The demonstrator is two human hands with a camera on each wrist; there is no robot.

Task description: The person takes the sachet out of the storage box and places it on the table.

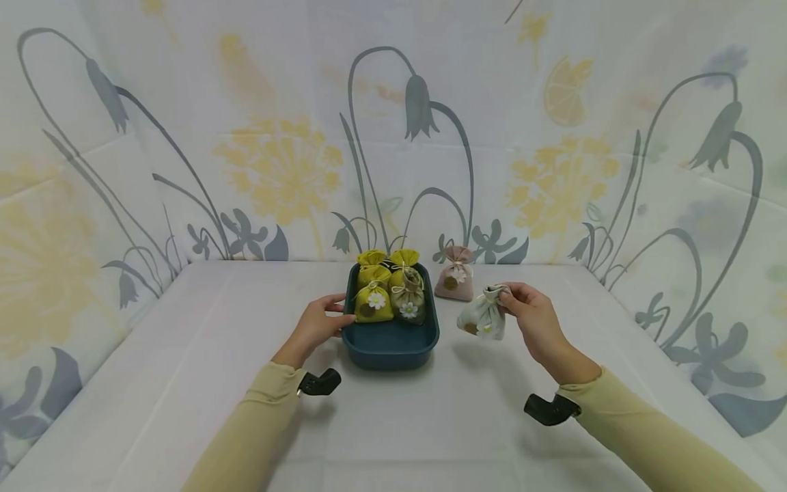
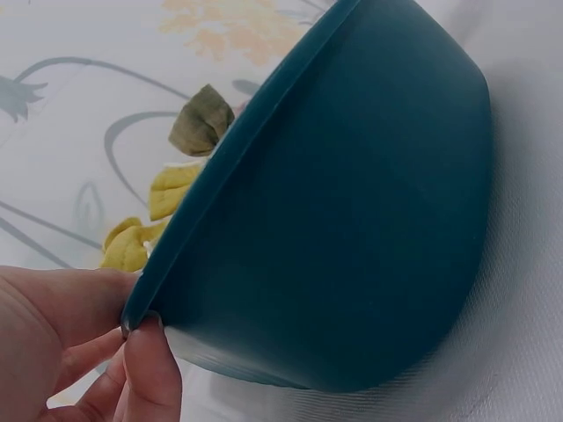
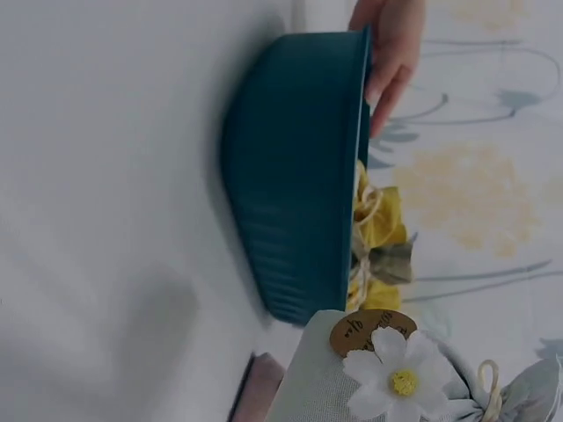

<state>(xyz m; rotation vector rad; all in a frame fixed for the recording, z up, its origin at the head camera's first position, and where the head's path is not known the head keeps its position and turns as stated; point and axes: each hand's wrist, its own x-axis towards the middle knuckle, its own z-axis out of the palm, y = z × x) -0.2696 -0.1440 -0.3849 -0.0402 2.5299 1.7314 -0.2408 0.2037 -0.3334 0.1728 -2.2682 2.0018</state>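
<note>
A dark teal plastic basin (image 1: pixel 390 359) stands on the white cloth, its far part filled with several drawstring pouches. Among these are yellow pouches (image 1: pixel 374 301) and an olive-green pouch (image 1: pixel 408 301), some with a white flower on the front. My left hand (image 1: pixel 316 323) pinches the basin's left rim between thumb and fingers, as the left wrist view shows up close. Right of the basin, my right hand (image 1: pixel 533 321) grips a pale grey-green pouch (image 1: pixel 482 318) by its gathered neck, holding it above the cloth. That pouch bears a white flower (image 3: pixel 393 374) and a brown oval label (image 3: pixel 374 330).
A pink pouch (image 1: pixel 455 277) stands on the table behind the held one, near the basin's right side. A patterned cloth backdrop (image 1: pixel 381 164) with flowers rises along the table's back and sides. Black wrist mounts (image 1: pixel 552 410) hang below both sleeves.
</note>
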